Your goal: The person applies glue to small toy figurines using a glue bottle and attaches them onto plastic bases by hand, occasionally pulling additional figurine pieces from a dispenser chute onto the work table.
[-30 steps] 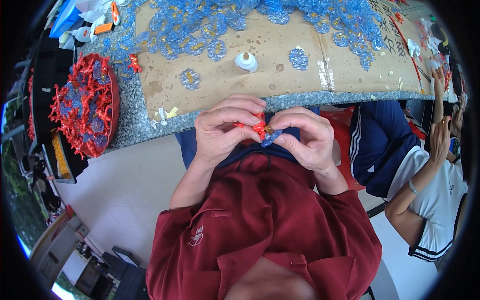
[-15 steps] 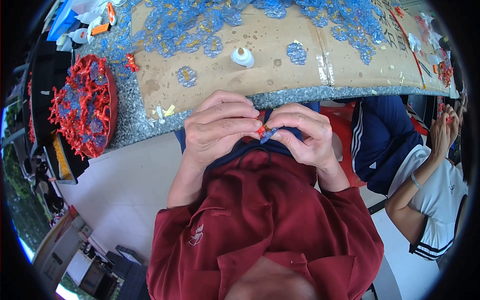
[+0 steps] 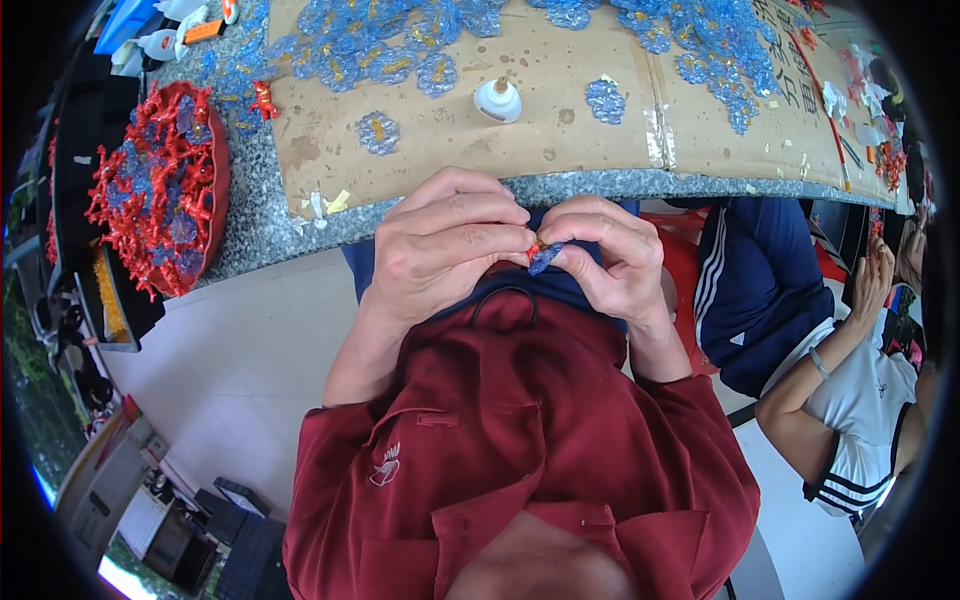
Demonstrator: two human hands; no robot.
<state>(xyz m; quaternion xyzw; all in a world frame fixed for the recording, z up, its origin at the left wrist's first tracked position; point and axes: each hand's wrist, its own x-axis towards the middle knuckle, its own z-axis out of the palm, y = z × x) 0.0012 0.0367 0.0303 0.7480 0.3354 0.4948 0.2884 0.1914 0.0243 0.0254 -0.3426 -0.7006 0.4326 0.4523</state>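
Note:
Over my lap, just below the table edge, my two hands meet at their fingertips. My left hand (image 3: 450, 235) pinches a small red plastic piece (image 3: 532, 254), mostly covered by the fingers. In my right hand (image 3: 610, 255), thumb and forefinger close on a translucent blue plastic piece (image 3: 544, 262) that touches the red one. A bit of yellow shows where the pieces meet. Beyond my hands, a white dropper bottle (image 3: 498, 102) stands on the cardboard (image 3: 450, 148). Single blue flower-like pieces (image 3: 378, 132) lie beside it.
A red bowl (image 3: 222, 190) heaped with red and blue pieces stands at the left. Many blue pieces (image 3: 400, 40) cover the far cardboard. An orange-handled tool (image 3: 204, 31) lies at the far left. On the right sits a co-worker in a white shirt (image 3: 860, 390).
Both hands stay together and the held pieces have shifted slightly, the blue one turning a little between the fingertips. The whole view has tilted slightly.

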